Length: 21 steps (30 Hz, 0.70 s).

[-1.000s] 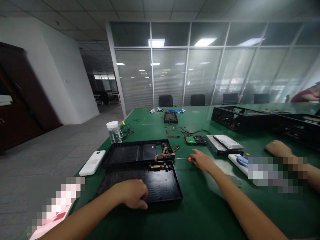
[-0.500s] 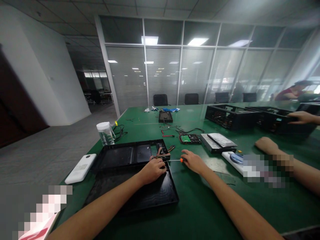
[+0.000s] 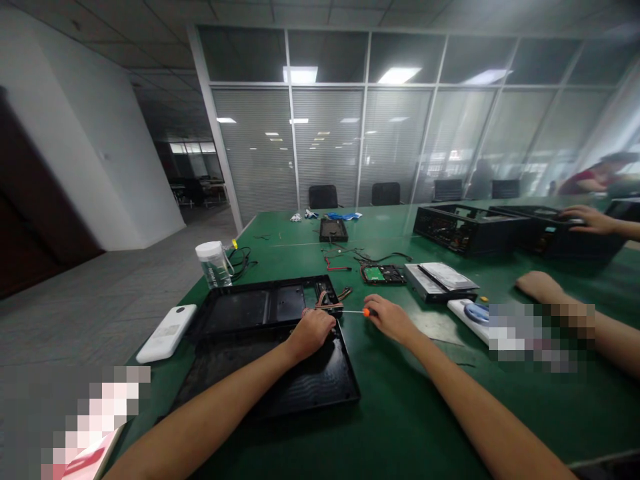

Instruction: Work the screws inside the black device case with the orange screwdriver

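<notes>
In the head view my right hand [image 3: 389, 319] is closed around the handle of a screwdriver [image 3: 367, 312], orange at its collar. Its thin shaft points left to the right end of a black metal case [image 3: 245, 310]. Curled over that same end is my left hand [image 3: 314, 331], closed, with its fingers beside multicoloured wires [image 3: 323, 301]; what they grip is hidden. Under my left forearm lies a flat black panel [image 3: 320, 383], in front of the case.
Beyond my hands are a green circuit board [image 3: 374, 274], a silver drive box [image 3: 440, 281] and loose cables. A bottle [image 3: 214, 265] and a white device [image 3: 166, 333] stand left. At right, a co-worker's hand [image 3: 590, 219] touches a black computer case [image 3: 545, 233].
The view has shifted slightly. The screwdriver still points at the case's end, its shaft tilted a little differently. The co-worker's far hand has moved slightly left on the computer case.
</notes>
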Available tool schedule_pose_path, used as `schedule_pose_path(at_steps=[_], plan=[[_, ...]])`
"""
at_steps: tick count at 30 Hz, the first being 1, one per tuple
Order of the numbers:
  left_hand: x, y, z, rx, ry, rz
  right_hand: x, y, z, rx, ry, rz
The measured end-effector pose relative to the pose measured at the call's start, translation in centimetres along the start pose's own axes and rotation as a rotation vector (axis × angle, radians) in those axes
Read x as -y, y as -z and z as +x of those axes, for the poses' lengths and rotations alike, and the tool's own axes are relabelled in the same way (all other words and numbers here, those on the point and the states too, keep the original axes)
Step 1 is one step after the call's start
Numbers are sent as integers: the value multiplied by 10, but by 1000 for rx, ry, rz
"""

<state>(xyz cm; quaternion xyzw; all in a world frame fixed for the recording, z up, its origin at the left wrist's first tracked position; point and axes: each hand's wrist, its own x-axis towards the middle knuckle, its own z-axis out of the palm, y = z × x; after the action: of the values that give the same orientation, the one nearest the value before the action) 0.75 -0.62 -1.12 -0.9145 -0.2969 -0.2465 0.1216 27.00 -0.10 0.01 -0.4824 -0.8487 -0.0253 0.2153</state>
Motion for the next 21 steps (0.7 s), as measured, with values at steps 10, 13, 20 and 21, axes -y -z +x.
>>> schedule_pose_path(at_steps=[10, 13, 20, 21], plan=[[-6, 3, 2, 39, -104, 60, 0, 4, 0, -5, -28, 37], [-8, 7, 2, 55, -100, 57, 1, 7, 0, -3, -46, 31], [-7, 11, 0, 29, -186, -84, -2, 9, 1, -19, -105, 59], [-7, 10, 0, 33, -192, -104, -4, 9, 2, -25, -143, 93]])
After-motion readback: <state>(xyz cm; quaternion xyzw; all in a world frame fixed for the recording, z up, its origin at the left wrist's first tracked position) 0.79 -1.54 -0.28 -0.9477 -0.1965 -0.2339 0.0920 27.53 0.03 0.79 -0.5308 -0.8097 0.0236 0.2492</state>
